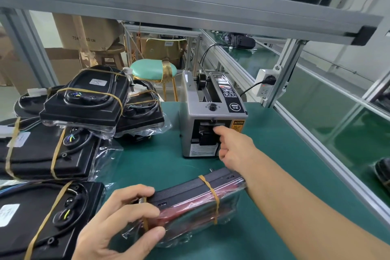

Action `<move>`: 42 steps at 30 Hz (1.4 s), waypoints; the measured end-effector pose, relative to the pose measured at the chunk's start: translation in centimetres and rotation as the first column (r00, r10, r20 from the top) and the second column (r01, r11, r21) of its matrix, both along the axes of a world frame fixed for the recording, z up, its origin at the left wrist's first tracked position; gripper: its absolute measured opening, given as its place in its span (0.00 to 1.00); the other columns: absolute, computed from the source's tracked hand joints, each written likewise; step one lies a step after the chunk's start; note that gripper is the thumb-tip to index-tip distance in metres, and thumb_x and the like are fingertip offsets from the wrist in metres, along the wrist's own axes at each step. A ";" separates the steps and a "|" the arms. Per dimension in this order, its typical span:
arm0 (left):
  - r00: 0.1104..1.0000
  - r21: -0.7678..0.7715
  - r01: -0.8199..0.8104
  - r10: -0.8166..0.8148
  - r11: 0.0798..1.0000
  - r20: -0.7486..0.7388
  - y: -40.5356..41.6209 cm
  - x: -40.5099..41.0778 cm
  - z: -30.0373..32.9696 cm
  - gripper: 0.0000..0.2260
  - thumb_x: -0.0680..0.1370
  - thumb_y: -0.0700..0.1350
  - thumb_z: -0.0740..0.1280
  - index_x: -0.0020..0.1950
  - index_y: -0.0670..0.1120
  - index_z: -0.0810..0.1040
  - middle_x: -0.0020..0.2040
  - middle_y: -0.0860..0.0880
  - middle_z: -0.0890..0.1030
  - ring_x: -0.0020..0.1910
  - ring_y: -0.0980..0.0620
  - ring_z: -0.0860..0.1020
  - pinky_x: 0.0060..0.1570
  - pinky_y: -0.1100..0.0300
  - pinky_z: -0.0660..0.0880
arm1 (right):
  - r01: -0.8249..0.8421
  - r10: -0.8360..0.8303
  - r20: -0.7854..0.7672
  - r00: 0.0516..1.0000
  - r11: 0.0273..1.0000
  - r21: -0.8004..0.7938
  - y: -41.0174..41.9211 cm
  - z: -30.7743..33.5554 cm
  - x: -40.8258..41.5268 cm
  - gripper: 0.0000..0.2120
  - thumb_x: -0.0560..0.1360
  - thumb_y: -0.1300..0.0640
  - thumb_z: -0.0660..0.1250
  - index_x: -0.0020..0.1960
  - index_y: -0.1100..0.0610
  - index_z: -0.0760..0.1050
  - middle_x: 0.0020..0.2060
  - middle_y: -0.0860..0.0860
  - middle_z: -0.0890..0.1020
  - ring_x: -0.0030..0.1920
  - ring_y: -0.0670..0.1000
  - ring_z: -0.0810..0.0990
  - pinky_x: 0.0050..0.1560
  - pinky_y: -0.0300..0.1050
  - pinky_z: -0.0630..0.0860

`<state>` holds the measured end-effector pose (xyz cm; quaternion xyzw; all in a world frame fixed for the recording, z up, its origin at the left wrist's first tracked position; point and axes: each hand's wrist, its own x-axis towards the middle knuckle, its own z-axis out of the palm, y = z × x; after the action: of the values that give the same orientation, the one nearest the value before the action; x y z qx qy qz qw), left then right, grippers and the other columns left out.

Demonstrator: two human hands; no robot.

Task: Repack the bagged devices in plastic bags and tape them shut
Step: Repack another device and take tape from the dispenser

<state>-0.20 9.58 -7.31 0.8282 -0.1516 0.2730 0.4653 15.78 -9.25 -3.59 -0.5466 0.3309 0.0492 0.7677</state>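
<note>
A black and red device [190, 200] bound with tan rubber bands lies in a clear plastic bag on the green mat, tilted on its edge. My left hand [118, 224] grips its near end, thumb below and fingers on top. My right hand [232, 145] reaches over the device to the grey tape dispenser [211, 112]. Its index finger points into the dispenser's front outlet while the other fingers are curled. No piece of tape can be made out at the fingertip.
Several black bagged devices [84, 101] with rubber bands are stacked at the left, more [42, 217] at the near left. An aluminium frame rail [316, 133] borders the mat on the right, with a power socket [266, 84] behind the dispenser. A shelf beam [190, 6] runs overhead.
</note>
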 end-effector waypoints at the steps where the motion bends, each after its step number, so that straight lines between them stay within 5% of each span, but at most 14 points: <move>1: 1.000 -0.001 0.006 -0.006 1.000 -0.010 0.1 0.1 -0.5 0.11 0.73 0.62 0.66 0.44 0.56 0.81 0.54 0.54 0.79 0.47 0.56 0.81 0.52 0.69 0.74 | -0.033 0.032 0.009 0.999 0.999 0.026 -0.2 0.0 -0.1 0.09 0.73 0.63 0.70 0.46 0.55 0.70 0.25 0.48 0.67 0.16 0.43 0.60 0.13 0.33 0.55; 5: 0.999 -0.036 0.021 -0.019 0.999 0.039 -0.6 0.1 -1.4 0.13 0.75 0.61 0.64 0.49 0.56 0.82 0.56 0.55 0.78 0.53 0.56 0.79 0.56 0.71 0.72 | -0.229 0.217 0.110 0.970 0.968 0.103 -2.9 1.6 -1.8 0.12 0.74 0.60 0.69 0.36 0.53 0.70 0.20 0.45 0.65 0.20 0.42 0.60 0.21 0.33 0.58; 7: 0.998 -0.083 -0.027 0.032 0.996 0.059 -1.5 0.3 -1.4 0.10 0.73 0.58 0.67 0.49 0.56 0.81 0.53 0.55 0.78 0.49 0.56 0.79 0.54 0.72 0.72 | -0.305 0.297 0.210 0.931 0.952 0.005 -4.5 3.4 -3.6 0.07 0.68 0.55 0.73 0.36 0.51 0.74 0.24 0.45 0.70 0.26 0.43 0.65 0.30 0.36 0.63; 11: 0.989 -0.137 -0.102 0.115 0.985 0.089 -4.0 0.7 -1.7 0.10 0.68 0.50 0.70 0.48 0.56 0.81 0.49 0.55 0.77 0.45 0.57 0.79 0.49 0.70 0.74 | -0.333 0.476 0.365 0.800 0.858 -0.390 -4.7 5.8 -8.6 0.15 0.54 0.45 0.76 0.39 0.49 0.85 0.46 0.39 0.84 0.47 0.36 0.80 0.50 0.39 0.65; 15: 0.985 -0.044 -0.126 0.130 0.991 0.115 -4.6 0.1 -2.1 0.09 0.68 0.50 0.71 0.47 0.57 0.80 0.50 0.55 0.75 0.47 0.59 0.78 0.49 0.74 0.72 | -0.373 0.569 0.387 0.726 0.798 -0.474 -2.4 4.5 -11.8 0.06 0.63 0.50 0.77 0.34 0.53 0.84 0.59 0.32 0.76 0.58 0.27 0.71 0.53 0.36 0.63; 22: 0.982 -0.007 -0.154 0.154 0.988 0.111 -4.4 -0.3 -1.9 0.08 0.68 0.50 0.71 0.46 0.56 0.80 0.47 0.55 0.73 0.43 0.57 0.78 0.40 0.64 0.75 | -0.228 0.543 0.293 0.787 0.697 -0.680 -1.0 1.7 -14.2 0.03 0.62 0.46 0.71 0.32 0.43 0.83 0.61 0.22 0.67 0.60 0.23 0.62 0.56 0.35 0.62; 25: 0.982 0.019 -0.154 0.151 0.988 0.115 -4.4 -0.6 -1.7 0.09 0.68 0.50 0.71 0.47 0.56 0.80 0.47 0.56 0.73 0.42 0.49 0.79 0.38 0.57 0.76 | -0.207 0.534 0.274 0.800 0.674 -0.709 -0.8 1.3 -14.5 0.03 0.61 0.46 0.71 0.33 0.42 0.83 0.61 0.21 0.67 0.64 0.24 0.60 0.58 0.36 0.61; 32: 0.990 0.004 -0.098 0.097 0.995 0.106 -4.5 -1.0 -1.1 0.07 0.69 0.49 0.71 0.45 0.55 0.80 0.45 0.55 0.73 0.39 0.46 0.78 0.36 0.55 0.75 | -0.247 0.559 0.221 0.799 0.640 -0.728 -0.5 1.4 -14.8 0.02 0.64 0.44 0.74 0.34 0.41 0.83 0.63 0.22 0.65 0.68 0.26 0.54 0.74 0.54 0.52; 42: 0.993 0.017 -0.086 0.084 0.996 0.087 -4.5 -1.2 -0.5 0.08 0.68 0.50 0.72 0.45 0.54 0.78 0.44 0.54 0.77 0.41 0.49 0.79 0.38 0.54 0.76 | -0.284 0.607 0.190 0.772 0.596 -0.751 -0.8 1.3 -14.7 0.03 0.62 0.44 0.70 0.33 0.41 0.82 0.63 0.23 0.66 0.69 0.25 0.48 0.71 0.45 0.47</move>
<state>-1.35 5.12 -7.83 0.8263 -0.1390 0.3262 0.4376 1.06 -10.01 -2.33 -0.8521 -0.0038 -0.0015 0.5234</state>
